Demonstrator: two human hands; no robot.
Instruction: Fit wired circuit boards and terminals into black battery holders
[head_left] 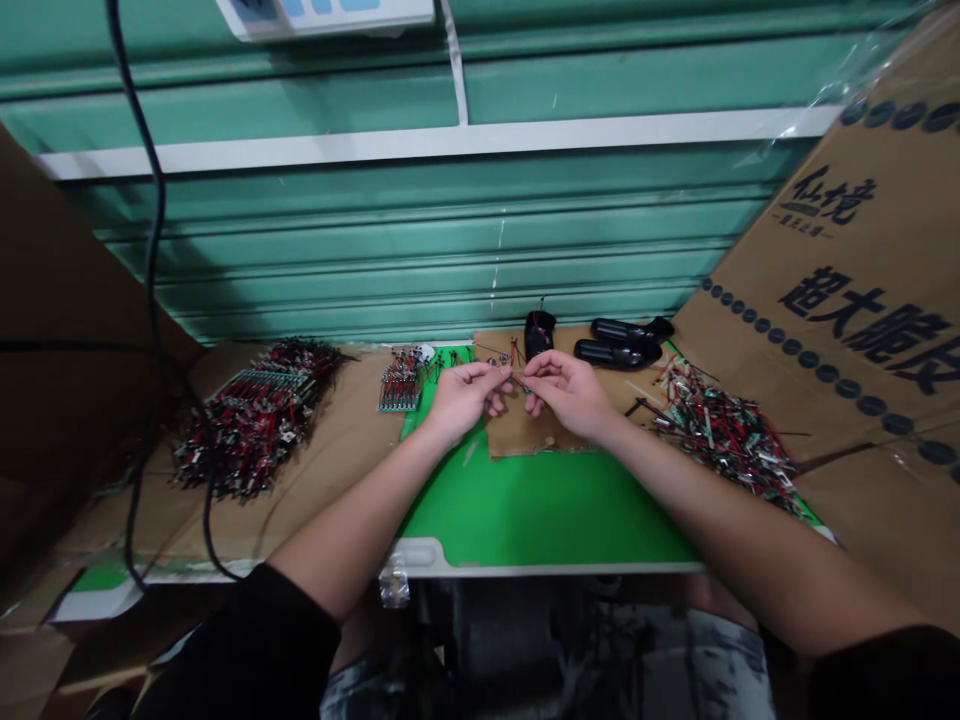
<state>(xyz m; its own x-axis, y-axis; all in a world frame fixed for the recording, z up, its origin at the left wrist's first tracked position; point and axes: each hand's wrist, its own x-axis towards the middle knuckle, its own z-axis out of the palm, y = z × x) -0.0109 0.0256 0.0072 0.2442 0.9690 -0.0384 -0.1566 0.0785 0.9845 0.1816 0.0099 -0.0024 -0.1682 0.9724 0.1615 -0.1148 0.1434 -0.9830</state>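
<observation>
My left hand [465, 397] and my right hand [566, 393] meet above a piece of brown cardboard [525, 432] lying on a green work mat [540, 510]. Their fingertips pinch a tiny wired part [517, 381], too small to make out clearly. Just beyond my hands stand a black wired holder [540, 333] and two black elongated objects [619, 346]. A heap of red-and-black wired metal parts [727, 430] lies to the right of my right hand. A similar heap [255, 420] lies farther left, and a neat row of wired boards [401, 381] sits near my left hand.
Brown cardboard sheets [847, 300] with large printed characters rise on the right, and more cardboard [67, 300] stands on the left. Behind the bench is a green corrugated shutter [390, 250]. A black cable [154, 250] hangs down on the left, below a white power strip [322, 15].
</observation>
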